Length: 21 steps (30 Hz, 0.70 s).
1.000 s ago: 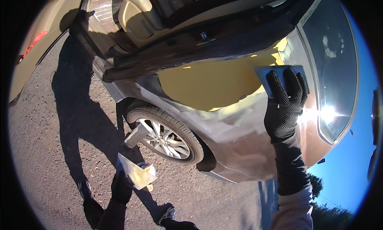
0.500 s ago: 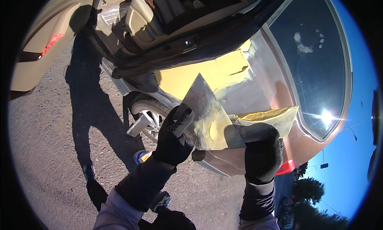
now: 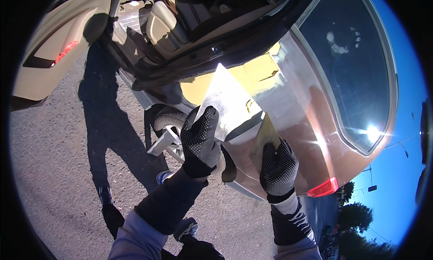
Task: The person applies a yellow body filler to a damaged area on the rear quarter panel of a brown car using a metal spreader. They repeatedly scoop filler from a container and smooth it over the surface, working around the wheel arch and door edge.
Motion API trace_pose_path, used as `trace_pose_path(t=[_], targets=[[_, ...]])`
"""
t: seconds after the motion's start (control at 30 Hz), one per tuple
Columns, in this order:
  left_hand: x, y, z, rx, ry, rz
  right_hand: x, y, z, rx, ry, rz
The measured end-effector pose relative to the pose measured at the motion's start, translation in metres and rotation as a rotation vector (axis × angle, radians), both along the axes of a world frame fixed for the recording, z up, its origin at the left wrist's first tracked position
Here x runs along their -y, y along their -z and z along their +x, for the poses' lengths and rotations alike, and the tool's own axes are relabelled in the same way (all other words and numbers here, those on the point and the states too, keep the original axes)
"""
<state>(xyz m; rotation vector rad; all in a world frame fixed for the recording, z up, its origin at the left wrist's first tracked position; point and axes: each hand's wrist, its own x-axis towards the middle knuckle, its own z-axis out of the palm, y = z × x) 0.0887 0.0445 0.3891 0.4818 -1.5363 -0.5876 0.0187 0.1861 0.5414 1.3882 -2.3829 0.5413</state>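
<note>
My left hand (image 3: 200, 143), in a black glove with grip dots, is closed on a flat metal putty spreader (image 3: 225, 98). The sheet glares white in the sun, and a small yellow dab shows by its right edge. Gripped in my gloved right hand (image 3: 280, 167) is a second putty spreader (image 3: 264, 136), tilted nearly edge-on and dull yellowish. Its upper corner is close to the first sheet's right corner; I cannot tell if they touch. Behind both lies yellow body filler (image 3: 259, 75) on the brown car's rear side panel (image 3: 297, 111), partly hidden by the left sheet.
An open car door (image 3: 58, 52) stands at the far left, beside the cabin with its beige seat (image 3: 162, 21). Below the filler is a rear wheel (image 3: 171, 125). A can (image 3: 163, 176) sits on the rough ground, partly behind my left arm. A red tail light (image 3: 323, 188) lies to the right.
The right spreader has swung from lying broadside with a yellow ridge to nearly edge-on, moving left and down. The left sheet has tilted into glare and risen slightly; its broad yellow patch no longer shows.
</note>
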Motion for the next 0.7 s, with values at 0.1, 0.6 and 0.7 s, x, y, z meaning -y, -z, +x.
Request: trace_pose_path(t=[0.1,0.6,0.7], targets=[[-0.015,0.0,-0.006,0.061,-0.024,0.03,0.017,0.023,0.001,0.049,-0.069,-0.117],[-0.006,0.091,-0.017,-0.077,0.195,0.412,0.099,-0.009,-0.113,-0.816,-0.475,0.154],[-0.012,0.111,-0.024,-0.285,0.307,0.609,0.115,-0.013,-0.135,-0.957,-0.38,0.302]])
